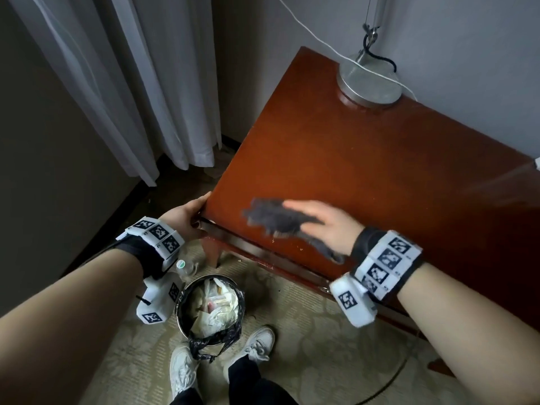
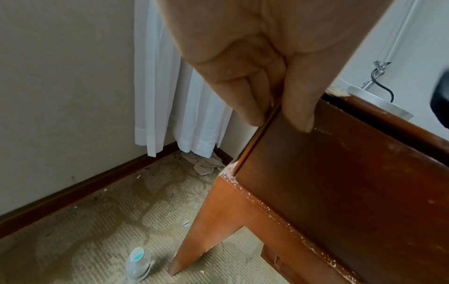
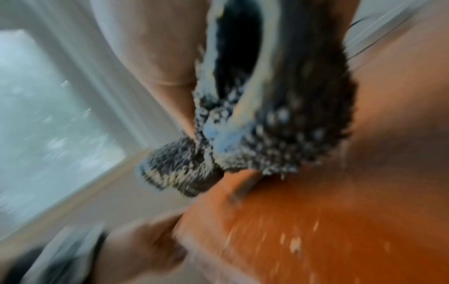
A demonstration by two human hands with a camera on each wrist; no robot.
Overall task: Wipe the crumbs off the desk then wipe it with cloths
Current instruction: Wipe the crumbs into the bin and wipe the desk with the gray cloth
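Note:
The reddish-brown desk (image 1: 380, 171) fills the right of the head view. My right hand (image 1: 318, 220) holds a bunched grey cloth (image 1: 268, 214) against the desktop near the front left corner, blurred by motion. In the right wrist view the cloth (image 3: 291, 124) bulges between thumb and fingers, with pale crumbs (image 3: 294, 246) on the wood in front of it. A few specks (image 1: 295, 247) lie by the front edge. My left hand (image 1: 190, 214) grips the desk's front left corner; in the left wrist view its fingers (image 2: 245, 107) curl on the side and the thumb lies on the front panel (image 2: 340, 173).
A round bin (image 1: 179, 311) with a black liner and rubbish stands on the carpet below the corner, between my left wrist and my shoes (image 1: 260, 343). A plastic bottle (image 2: 137, 263) lies by the desk leg. A metal lamp base (image 1: 369, 83) sits at the desk's back. Curtains (image 1: 146, 83) hang left.

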